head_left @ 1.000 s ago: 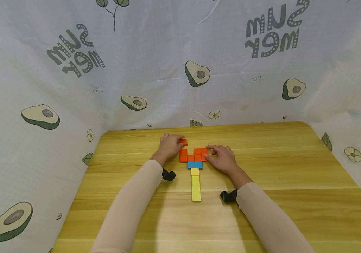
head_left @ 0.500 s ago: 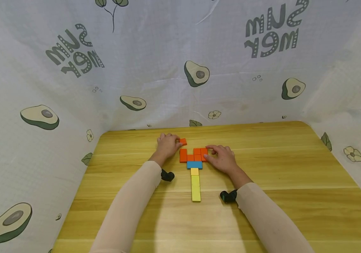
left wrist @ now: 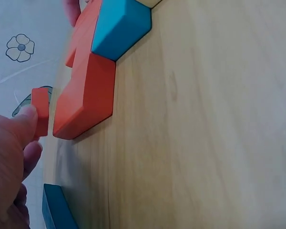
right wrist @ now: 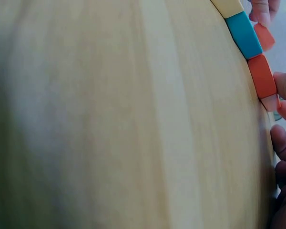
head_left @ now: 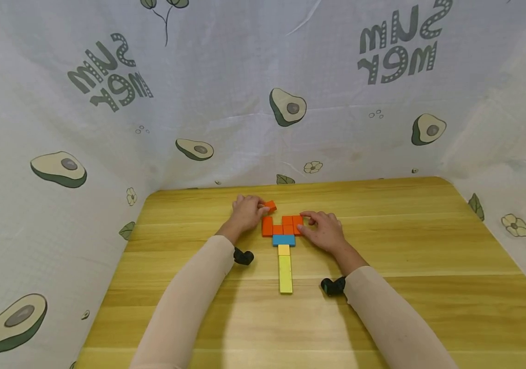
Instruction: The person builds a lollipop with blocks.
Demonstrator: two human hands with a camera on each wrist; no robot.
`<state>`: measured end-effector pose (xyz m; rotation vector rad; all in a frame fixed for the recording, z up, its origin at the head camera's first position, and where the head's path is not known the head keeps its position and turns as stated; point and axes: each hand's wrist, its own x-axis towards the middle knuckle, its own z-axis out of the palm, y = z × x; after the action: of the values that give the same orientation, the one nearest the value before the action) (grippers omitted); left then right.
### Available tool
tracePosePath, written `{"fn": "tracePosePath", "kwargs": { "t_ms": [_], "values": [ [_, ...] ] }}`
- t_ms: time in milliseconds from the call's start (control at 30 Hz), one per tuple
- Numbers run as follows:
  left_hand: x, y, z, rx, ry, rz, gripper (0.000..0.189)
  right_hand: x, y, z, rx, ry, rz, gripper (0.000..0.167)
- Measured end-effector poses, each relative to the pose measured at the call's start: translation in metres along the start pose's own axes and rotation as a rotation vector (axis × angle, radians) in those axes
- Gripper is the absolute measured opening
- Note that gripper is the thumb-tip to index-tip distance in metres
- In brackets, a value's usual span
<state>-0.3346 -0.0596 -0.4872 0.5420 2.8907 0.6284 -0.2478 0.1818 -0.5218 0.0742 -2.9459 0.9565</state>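
In the head view my left hand [head_left: 246, 211] pinches a small red block [head_left: 270, 206] between thumb and fingers. The block is tilted, just behind the left end of a flat figure of blocks. A red oblong block [head_left: 267, 227] forms that end. My right hand [head_left: 324, 231] has its thumb and index finger on the red block [head_left: 297, 225] at the right end, pinching it. Smaller red blocks [head_left: 288, 229] lie between the two ends. Below them come a blue block [head_left: 283, 240], a small yellow-orange block [head_left: 283, 250] and a long yellow block [head_left: 285, 274].
Another blue block [left wrist: 57, 207] lies below the left hand in the left wrist view; the head view hides it. The wooden table [head_left: 406, 307] ends at a white printed cloth [head_left: 244, 123] behind and at both sides. Black wrist cameras [head_left: 243, 257] sit by the sleeves.
The red block in my left hand has shifted slightly right and turned to a slant. My right hand and the laid blocks have stayed in place.
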Motion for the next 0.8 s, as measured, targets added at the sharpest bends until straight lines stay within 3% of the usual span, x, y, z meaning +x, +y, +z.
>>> {"fn": "tracePosePath", "kwargs": {
  "t_ms": [267, 467, 800],
  "values": [
    [-0.005, 0.003, -0.003, -0.033, -0.032, 0.108, 0.039, 0.001, -0.001, 0.000, -0.001, 0.000, -0.004, 0.048],
    [-0.008, 0.003, -0.005, 0.031, -0.055, 0.177, 0.036, 0.002, 0.000, 0.000, -0.013, 0.003, 0.000, 0.048],
    [-0.011, 0.005, -0.003, 0.108, -0.055, 0.198, 0.038, 0.001, 0.000, -0.001, -0.018, -0.009, 0.007, 0.049]
  ]
}}
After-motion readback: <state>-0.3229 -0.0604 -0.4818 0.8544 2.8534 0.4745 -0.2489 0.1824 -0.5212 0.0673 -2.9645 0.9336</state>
